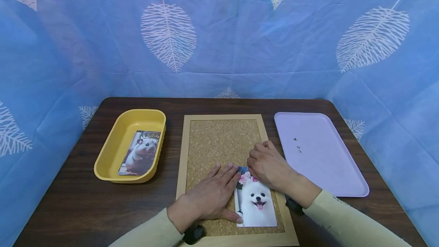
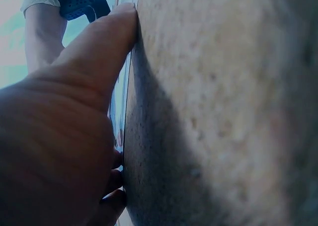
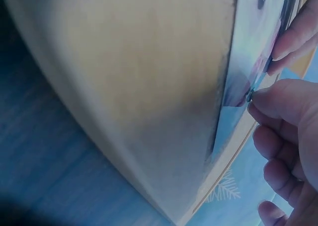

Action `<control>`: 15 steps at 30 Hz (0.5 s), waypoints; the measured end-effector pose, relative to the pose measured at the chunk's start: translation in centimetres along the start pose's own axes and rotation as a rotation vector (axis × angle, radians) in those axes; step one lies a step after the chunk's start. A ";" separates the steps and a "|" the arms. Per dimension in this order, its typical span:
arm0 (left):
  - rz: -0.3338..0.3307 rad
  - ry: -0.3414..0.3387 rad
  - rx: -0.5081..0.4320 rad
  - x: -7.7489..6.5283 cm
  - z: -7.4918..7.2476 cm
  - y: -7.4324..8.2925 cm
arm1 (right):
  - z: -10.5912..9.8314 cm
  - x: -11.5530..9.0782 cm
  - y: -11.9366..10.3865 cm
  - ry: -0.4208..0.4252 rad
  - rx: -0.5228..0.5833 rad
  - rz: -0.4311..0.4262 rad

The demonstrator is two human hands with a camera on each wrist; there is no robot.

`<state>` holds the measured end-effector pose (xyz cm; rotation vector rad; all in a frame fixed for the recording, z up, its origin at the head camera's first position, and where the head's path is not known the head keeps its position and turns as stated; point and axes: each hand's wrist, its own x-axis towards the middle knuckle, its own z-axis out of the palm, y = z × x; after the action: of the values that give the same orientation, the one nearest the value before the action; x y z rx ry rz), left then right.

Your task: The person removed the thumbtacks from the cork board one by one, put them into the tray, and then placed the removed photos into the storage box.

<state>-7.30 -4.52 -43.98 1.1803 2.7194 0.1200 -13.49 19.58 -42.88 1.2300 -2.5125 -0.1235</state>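
A photo (image 1: 258, 214) of a white fluffy dog with pink flowers on its head lies on the lower right of a wood-framed corkboard (image 1: 219, 136). My left hand (image 1: 217, 191) is spread flat, its fingertips and thumb at the photo's left edge. Over the photo's top right corner, my right hand (image 1: 269, 167) has curled fingers. The right wrist view shows its thumb and index finger pinching a small metal thumbtack (image 3: 250, 95) at the photo's surface. Part of the photo's top edge is hidden under the right hand.
At the left stands a yellow bin (image 1: 106, 159) with a photo of a small furry animal (image 1: 140, 153) inside. A lilac tray (image 1: 329, 159) lies at the right, bearing several small metal tacks (image 1: 298, 147). All rest on a dark wooden table (image 1: 68, 209).
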 end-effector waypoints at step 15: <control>0.006 0.004 0.001 0.0 0.1 -0.2 | 0.2 0.5 0.0 0.011 -0.017 -0.009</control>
<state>-7.41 -4.68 -44.09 1.1904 2.7200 0.1223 -13.86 19.18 -42.93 1.2317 -2.4915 -0.1393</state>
